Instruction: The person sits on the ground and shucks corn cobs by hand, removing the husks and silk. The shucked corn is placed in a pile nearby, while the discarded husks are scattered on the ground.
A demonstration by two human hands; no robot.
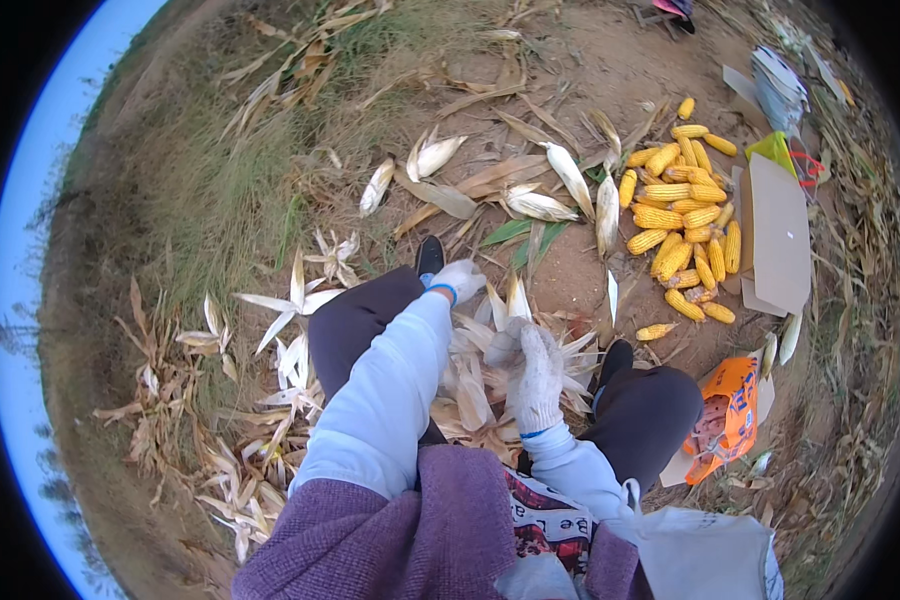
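Observation:
My left hand [457, 281], in a whitish glove, is curled above the ground beside my shoe; whether anything is inside it is hidden. My right hand [534, 367], in a similar glove, is closed at the base of a pale corn husk [519, 300] whose pointed leaves stick out past the fingers. Any cob within is hidden. Loose husks [471, 390] lie between my legs, under and around the right hand. Beyond the hands, several unhusked ears of corn [568, 176] lie on the soil. A pile of husked yellow corn cobs [675, 214] is at the right.
An open cardboard box [778, 232] stands right of the pile. Nearer is an orange plastic bag [731, 420]; a white bag [709, 551] is at my right side. Opened husks [296, 304] and dry grass [247, 172] spread to the left. More bags [780, 90] sit at upper right.

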